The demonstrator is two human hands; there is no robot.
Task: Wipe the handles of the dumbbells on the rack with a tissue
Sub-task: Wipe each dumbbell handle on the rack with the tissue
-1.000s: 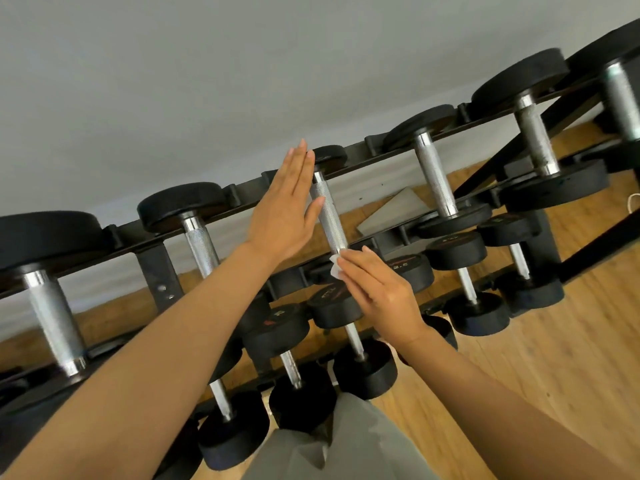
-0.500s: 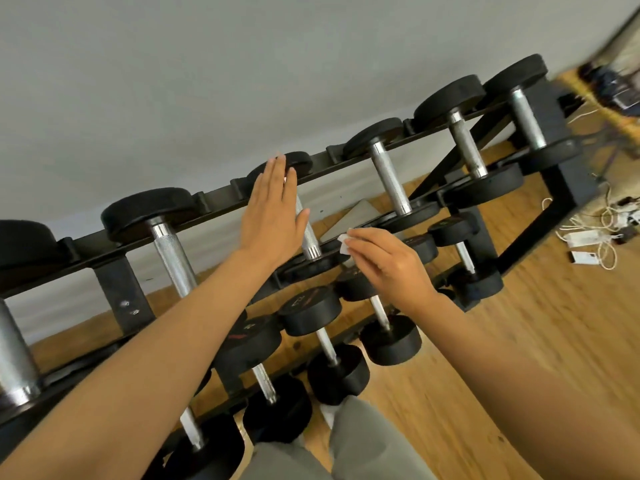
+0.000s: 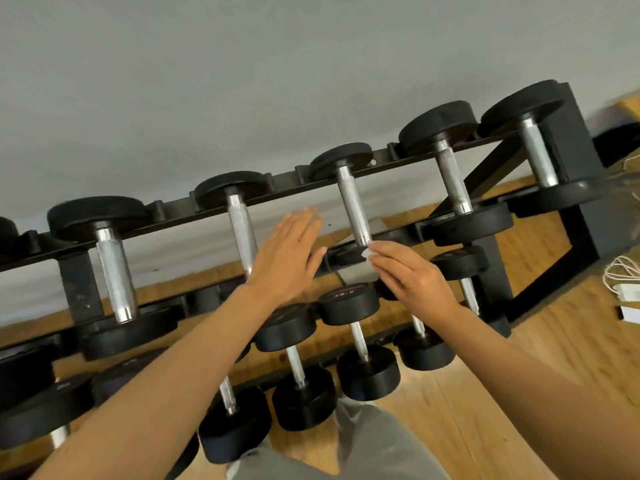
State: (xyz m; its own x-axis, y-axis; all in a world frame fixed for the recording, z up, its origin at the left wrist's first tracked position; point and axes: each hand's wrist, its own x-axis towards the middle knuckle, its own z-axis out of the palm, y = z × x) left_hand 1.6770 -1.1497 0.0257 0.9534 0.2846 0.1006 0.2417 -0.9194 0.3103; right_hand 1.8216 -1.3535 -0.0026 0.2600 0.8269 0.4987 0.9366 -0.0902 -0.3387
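Black dumbbell rack (image 3: 585,237) against grey wall, top tier holding dumbbells with knurled steel handles. Left hand (image 3: 289,258) flat, fingers straight, gripping nothing, in front of one top-tier handle (image 3: 242,230). Right hand (image 3: 412,275) pinches white tissue (image 3: 366,252) at the lower end of the next handle (image 3: 353,206).

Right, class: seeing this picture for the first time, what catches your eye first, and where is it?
The two bare arms reaching up from the bottom edge: the left hand flat and open mid-frame, the right hand pinching a white tissue at the lower end of a steel handle. Behind them, the black dumbbell rack slants across the frame.
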